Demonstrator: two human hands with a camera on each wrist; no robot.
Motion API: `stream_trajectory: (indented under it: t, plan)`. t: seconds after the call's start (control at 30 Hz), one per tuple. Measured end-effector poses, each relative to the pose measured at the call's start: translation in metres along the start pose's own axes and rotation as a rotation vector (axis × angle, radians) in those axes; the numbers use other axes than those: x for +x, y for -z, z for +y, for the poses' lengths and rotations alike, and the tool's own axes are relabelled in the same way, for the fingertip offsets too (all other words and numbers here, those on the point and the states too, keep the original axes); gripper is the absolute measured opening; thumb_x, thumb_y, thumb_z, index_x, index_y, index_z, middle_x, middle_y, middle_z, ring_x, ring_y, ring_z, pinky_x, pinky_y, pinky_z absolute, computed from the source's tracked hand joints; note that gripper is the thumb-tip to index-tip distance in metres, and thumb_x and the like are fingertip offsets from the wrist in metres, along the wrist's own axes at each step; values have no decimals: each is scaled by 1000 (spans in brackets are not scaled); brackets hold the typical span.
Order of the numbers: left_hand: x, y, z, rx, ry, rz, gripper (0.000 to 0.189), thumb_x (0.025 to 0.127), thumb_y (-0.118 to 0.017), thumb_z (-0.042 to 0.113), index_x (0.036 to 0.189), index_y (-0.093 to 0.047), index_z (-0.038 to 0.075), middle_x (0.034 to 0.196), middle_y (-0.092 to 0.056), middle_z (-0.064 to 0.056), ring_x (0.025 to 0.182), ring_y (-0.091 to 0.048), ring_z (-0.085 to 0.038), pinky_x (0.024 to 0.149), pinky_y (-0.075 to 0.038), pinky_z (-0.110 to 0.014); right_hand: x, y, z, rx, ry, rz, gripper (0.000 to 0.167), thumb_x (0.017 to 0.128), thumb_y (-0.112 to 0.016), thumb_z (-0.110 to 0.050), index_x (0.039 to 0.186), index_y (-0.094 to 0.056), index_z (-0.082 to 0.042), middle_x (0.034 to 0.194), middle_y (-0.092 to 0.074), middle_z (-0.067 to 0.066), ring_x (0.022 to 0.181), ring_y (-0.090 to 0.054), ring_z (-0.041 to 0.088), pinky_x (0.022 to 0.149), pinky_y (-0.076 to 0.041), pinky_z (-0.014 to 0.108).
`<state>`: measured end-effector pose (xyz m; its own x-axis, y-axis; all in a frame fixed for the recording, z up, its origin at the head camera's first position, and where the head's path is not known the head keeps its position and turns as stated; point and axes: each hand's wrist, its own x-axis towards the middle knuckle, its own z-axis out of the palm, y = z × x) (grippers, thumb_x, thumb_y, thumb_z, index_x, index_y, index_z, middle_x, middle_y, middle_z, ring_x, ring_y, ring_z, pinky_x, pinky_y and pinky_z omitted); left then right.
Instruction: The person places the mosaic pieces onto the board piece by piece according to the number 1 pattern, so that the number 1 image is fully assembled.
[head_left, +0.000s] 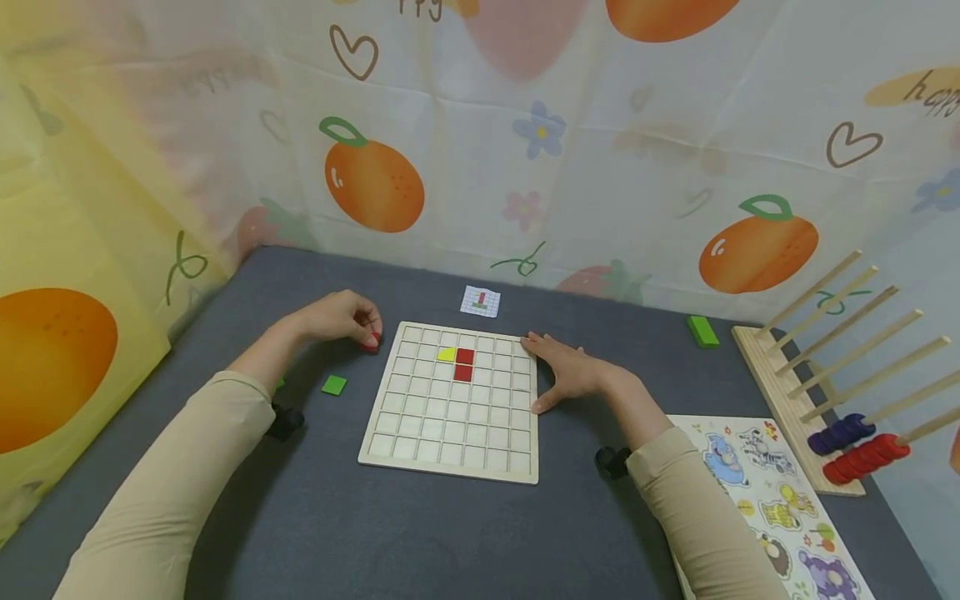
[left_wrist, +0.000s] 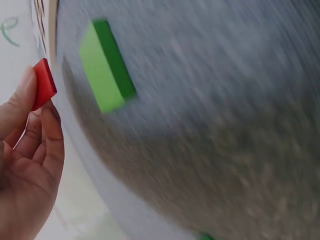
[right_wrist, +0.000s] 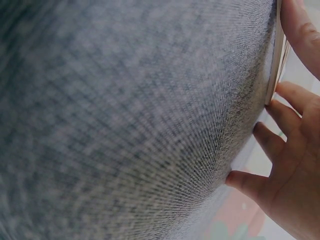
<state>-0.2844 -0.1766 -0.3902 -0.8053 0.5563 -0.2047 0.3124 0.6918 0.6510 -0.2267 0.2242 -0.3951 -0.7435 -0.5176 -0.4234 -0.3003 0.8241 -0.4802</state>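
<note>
Between thumb and fingers my left hand [head_left: 341, 318] pinches a small red square tile [left_wrist: 45, 85], just left of the wooden grid board [head_left: 420, 469]. My right hand [head_left: 573, 371] is spread along the board's right edge, with thumb and fingertips touching it; in the right wrist view some fingertips [right_wrist: 234, 178] rest on the table. On the board, a yellow tile [head_left: 446, 354] sits left of a red tile [head_left: 465, 357], and another red tile [head_left: 462, 373] lies directly below that one. A green tile [head_left: 333, 385] lies on the table below my left hand.
Behind the board is a small printed pattern card [head_left: 480, 302]. To the right stand a green block [head_left: 702, 332], a wooden peg rack [head_left: 787, 400] with blue and red rings, and an animal picture board [head_left: 772, 492]. A patterned curtain [head_left: 450, 167] hangs behind the table.
</note>
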Motion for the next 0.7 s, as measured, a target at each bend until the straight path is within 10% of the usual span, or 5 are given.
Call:
stream_trajectory:
  t: [0.7]
  plan:
    - [19,-40,61,-71,-72,75,9,86,-75,10,91,-69,6,84,-71,-6,76,-61,-13,74,-47,-28,1,0,0,7,-4,5,113,77,-83,-38,160,-10,-13,169,1,13,155,4,39,114,0,76]
